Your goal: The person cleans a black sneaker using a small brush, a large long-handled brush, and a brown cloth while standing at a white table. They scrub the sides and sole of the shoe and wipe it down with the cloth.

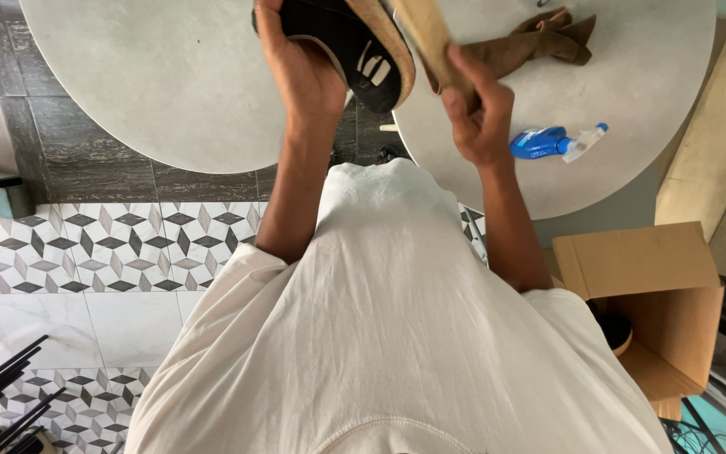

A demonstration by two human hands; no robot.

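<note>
The left hand (300, 71) keeps a closed grip under the black canvas shoe with a pale rubber sole (355, 50), tilting it sole-side towards the right hand (481, 118), whose grip is shut on a tan wooden-looking brush or block (430, 38); its top runs out of view, so which it is stays unsure. Short strokes along the sole, with the shoe held steady above the round grey desk (649, 92), should suit. A brown cloth (548, 38) and a blue spray bottle (548, 141) lie beyond, an open cardboard box (649, 286) beside.
</note>
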